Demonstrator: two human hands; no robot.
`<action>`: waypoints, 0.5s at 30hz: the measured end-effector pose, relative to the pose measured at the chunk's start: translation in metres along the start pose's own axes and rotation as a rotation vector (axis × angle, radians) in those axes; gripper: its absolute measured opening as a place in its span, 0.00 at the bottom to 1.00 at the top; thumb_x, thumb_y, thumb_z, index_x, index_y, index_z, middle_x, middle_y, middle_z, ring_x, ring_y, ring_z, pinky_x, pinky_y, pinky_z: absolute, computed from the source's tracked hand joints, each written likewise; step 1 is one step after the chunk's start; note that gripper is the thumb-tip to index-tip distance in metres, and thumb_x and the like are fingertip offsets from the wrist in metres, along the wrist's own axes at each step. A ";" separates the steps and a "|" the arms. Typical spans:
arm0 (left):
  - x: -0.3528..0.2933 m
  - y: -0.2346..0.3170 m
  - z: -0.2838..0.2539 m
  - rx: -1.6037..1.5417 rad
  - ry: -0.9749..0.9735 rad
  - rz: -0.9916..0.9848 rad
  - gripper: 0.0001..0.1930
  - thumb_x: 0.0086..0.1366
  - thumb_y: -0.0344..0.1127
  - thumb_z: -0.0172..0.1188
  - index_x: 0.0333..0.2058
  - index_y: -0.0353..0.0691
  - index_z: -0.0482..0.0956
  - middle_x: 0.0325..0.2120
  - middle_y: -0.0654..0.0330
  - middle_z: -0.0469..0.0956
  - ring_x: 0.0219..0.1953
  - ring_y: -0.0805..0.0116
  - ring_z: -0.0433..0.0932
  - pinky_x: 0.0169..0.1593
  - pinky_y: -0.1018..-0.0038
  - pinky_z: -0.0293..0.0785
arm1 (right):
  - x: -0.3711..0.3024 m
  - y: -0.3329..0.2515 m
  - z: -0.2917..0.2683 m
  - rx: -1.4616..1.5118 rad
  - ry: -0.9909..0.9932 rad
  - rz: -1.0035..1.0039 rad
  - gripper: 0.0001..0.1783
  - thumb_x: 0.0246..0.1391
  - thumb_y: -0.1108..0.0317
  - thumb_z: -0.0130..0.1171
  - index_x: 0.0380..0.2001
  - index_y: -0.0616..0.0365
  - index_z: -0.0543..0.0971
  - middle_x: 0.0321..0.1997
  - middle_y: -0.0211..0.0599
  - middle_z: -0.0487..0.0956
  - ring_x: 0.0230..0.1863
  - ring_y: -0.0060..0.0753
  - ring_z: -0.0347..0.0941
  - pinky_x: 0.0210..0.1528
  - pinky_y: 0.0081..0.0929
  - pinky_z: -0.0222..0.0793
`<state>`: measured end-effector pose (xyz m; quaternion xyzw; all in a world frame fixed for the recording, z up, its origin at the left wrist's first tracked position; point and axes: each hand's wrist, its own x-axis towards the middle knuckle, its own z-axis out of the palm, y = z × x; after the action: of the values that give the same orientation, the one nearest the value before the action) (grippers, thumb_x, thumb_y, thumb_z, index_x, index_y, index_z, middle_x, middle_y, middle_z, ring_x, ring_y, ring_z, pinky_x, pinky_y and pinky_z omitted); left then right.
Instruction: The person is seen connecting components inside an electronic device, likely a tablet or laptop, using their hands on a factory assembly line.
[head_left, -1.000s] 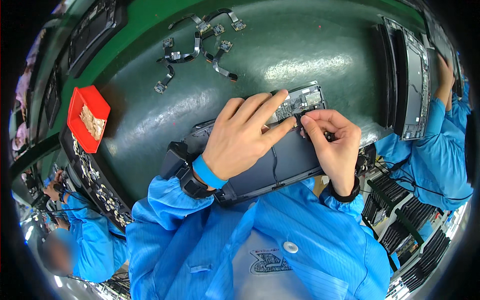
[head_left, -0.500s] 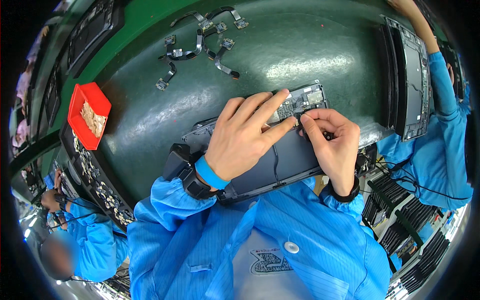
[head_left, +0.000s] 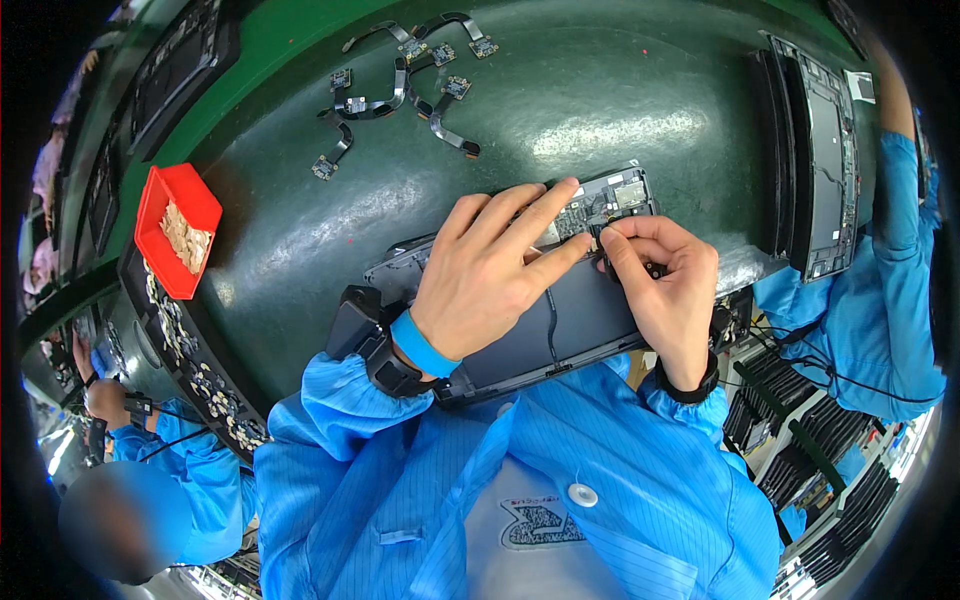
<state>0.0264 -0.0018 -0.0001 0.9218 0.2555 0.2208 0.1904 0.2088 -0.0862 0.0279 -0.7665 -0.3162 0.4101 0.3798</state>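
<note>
An opened laptop-like chassis [head_left: 590, 305] lies tilted on the bench before me, its flat dark panel towards me and a bare circuit board [head_left: 628, 195] along its far side. My left hand [head_left: 490, 260] rests over it with fingers spread; index finger and thumb touch down at the board. Beside that thumb, my right hand [head_left: 668, 275] is pinched at the board's near edge. Something small and dark sits between its thumb and forefinger, mostly hidden by the fingers. A thin black cable [head_left: 552, 325] runs across the panel below my left hand.
Several flex cables with small boards [head_left: 400, 95] lie at the back of the green bench [head_left: 560, 60]. At left stand a red bin [head_left: 155, 225] of pale pieces and a black tray [head_left: 250, 432] of small parts. Stacked chassis [head_left: 825, 160] stand at right. People in blue work on both sides.
My hands and the chassis look the same. The co-worker's arm at right has shifted outward, and the person at left has moved head and arm.
</note>
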 end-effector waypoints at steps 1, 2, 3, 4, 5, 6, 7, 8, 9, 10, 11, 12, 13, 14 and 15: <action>0.000 0.000 0.000 0.000 0.001 0.000 0.24 0.48 0.23 0.65 0.45 0.53 0.90 0.60 0.59 0.79 0.55 0.61 0.79 0.49 0.67 0.72 | 0.000 0.001 0.000 -0.001 0.001 0.000 0.08 0.60 0.71 0.67 0.38 0.67 0.85 0.25 0.39 0.87 0.28 0.17 0.79 0.32 0.20 0.72; 0.000 0.000 0.001 -0.001 0.000 0.002 0.24 0.48 0.24 0.65 0.45 0.53 0.90 0.60 0.59 0.79 0.55 0.61 0.79 0.49 0.67 0.72 | 0.001 0.003 0.000 -0.015 0.001 -0.009 0.08 0.60 0.71 0.67 0.38 0.67 0.85 0.25 0.39 0.87 0.28 0.17 0.79 0.32 0.20 0.72; 0.000 0.000 0.000 0.000 0.000 0.004 0.24 0.48 0.24 0.65 0.45 0.53 0.90 0.60 0.59 0.79 0.55 0.61 0.79 0.49 0.67 0.72 | 0.001 0.003 0.000 -0.028 0.000 -0.017 0.09 0.60 0.71 0.67 0.38 0.67 0.85 0.25 0.39 0.87 0.27 0.17 0.79 0.31 0.20 0.72; 0.000 0.000 0.000 -0.001 0.000 0.004 0.24 0.48 0.24 0.65 0.45 0.53 0.90 0.60 0.59 0.79 0.55 0.61 0.79 0.49 0.67 0.72 | 0.001 0.003 -0.001 -0.029 0.001 -0.018 0.09 0.60 0.71 0.67 0.38 0.67 0.85 0.25 0.39 0.87 0.27 0.17 0.79 0.31 0.20 0.72; 0.000 0.000 0.000 0.001 0.002 0.005 0.24 0.48 0.24 0.65 0.45 0.53 0.90 0.60 0.59 0.79 0.55 0.61 0.79 0.49 0.67 0.72 | 0.002 0.003 -0.001 -0.045 -0.006 -0.029 0.09 0.60 0.71 0.67 0.38 0.67 0.85 0.25 0.38 0.87 0.27 0.16 0.79 0.31 0.20 0.72; 0.000 0.000 0.000 0.003 0.004 0.006 0.24 0.48 0.24 0.65 0.44 0.53 0.90 0.60 0.59 0.79 0.55 0.61 0.79 0.49 0.67 0.72 | 0.002 0.003 -0.002 -0.060 -0.014 -0.041 0.09 0.60 0.71 0.67 0.38 0.67 0.85 0.25 0.38 0.87 0.27 0.16 0.79 0.31 0.20 0.71; 0.000 0.000 0.000 0.003 0.005 0.006 0.24 0.48 0.24 0.65 0.44 0.53 0.90 0.60 0.59 0.79 0.55 0.61 0.79 0.49 0.67 0.72 | 0.002 0.003 -0.002 -0.061 -0.013 -0.041 0.09 0.60 0.71 0.67 0.38 0.67 0.85 0.25 0.38 0.87 0.27 0.16 0.79 0.31 0.20 0.71; -0.001 -0.001 0.001 0.007 0.006 0.009 0.24 0.49 0.24 0.65 0.46 0.53 0.90 0.60 0.59 0.78 0.56 0.61 0.79 0.49 0.67 0.72 | 0.002 0.003 -0.002 -0.061 -0.016 -0.040 0.09 0.60 0.71 0.66 0.39 0.67 0.85 0.25 0.38 0.87 0.27 0.16 0.79 0.31 0.19 0.71; -0.002 -0.001 0.002 0.013 0.008 0.011 0.25 0.49 0.24 0.64 0.47 0.54 0.89 0.60 0.59 0.78 0.56 0.61 0.79 0.50 0.67 0.72 | 0.002 0.002 -0.002 -0.061 -0.021 -0.040 0.08 0.60 0.72 0.66 0.39 0.68 0.84 0.25 0.38 0.87 0.28 0.16 0.79 0.31 0.19 0.71; -0.001 0.000 0.001 0.015 0.008 0.010 0.25 0.49 0.24 0.64 0.47 0.54 0.89 0.60 0.59 0.78 0.56 0.61 0.79 0.50 0.67 0.72 | 0.002 0.002 -0.001 -0.061 -0.022 -0.041 0.08 0.60 0.72 0.66 0.39 0.68 0.84 0.25 0.38 0.87 0.28 0.16 0.79 0.31 0.19 0.71; 0.000 0.001 -0.001 0.035 -0.019 -0.002 0.25 0.50 0.25 0.64 0.48 0.55 0.88 0.60 0.59 0.78 0.56 0.61 0.78 0.50 0.66 0.72 | 0.001 0.001 -0.001 -0.023 -0.021 -0.043 0.08 0.60 0.73 0.66 0.38 0.68 0.84 0.25 0.38 0.86 0.28 0.17 0.79 0.31 0.18 0.71; 0.001 0.002 -0.001 0.053 -0.047 -0.012 0.26 0.51 0.25 0.63 0.50 0.56 0.88 0.60 0.60 0.77 0.56 0.60 0.78 0.51 0.65 0.72 | 0.000 0.000 -0.002 0.015 -0.017 -0.043 0.07 0.60 0.74 0.66 0.38 0.69 0.84 0.24 0.38 0.86 0.28 0.17 0.79 0.32 0.18 0.71; 0.002 0.002 -0.001 0.053 -0.046 -0.013 0.26 0.51 0.25 0.63 0.50 0.56 0.88 0.60 0.60 0.77 0.56 0.60 0.78 0.51 0.65 0.72 | -0.001 -0.001 -0.002 0.014 -0.018 -0.043 0.07 0.60 0.74 0.66 0.38 0.69 0.84 0.24 0.38 0.86 0.28 0.17 0.79 0.32 0.18 0.71; 0.002 0.003 -0.001 0.069 -0.056 -0.003 0.27 0.51 0.26 0.63 0.51 0.56 0.87 0.60 0.60 0.77 0.56 0.60 0.78 0.51 0.65 0.72 | -0.001 -0.002 -0.003 0.026 0.002 -0.023 0.07 0.60 0.75 0.66 0.38 0.70 0.84 0.24 0.38 0.86 0.28 0.17 0.79 0.32 0.17 0.71; 0.002 0.002 0.000 0.086 -0.066 0.008 0.27 0.52 0.26 0.63 0.52 0.57 0.87 0.60 0.60 0.77 0.56 0.60 0.78 0.52 0.64 0.72 | -0.002 -0.003 -0.004 0.039 0.023 -0.003 0.07 0.60 0.76 0.65 0.38 0.70 0.83 0.24 0.38 0.86 0.28 0.17 0.79 0.32 0.17 0.71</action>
<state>0.0286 -0.0025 0.0020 0.9370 0.2548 0.1795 0.1581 0.2106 -0.0873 0.0322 -0.7632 -0.3048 0.4068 0.3990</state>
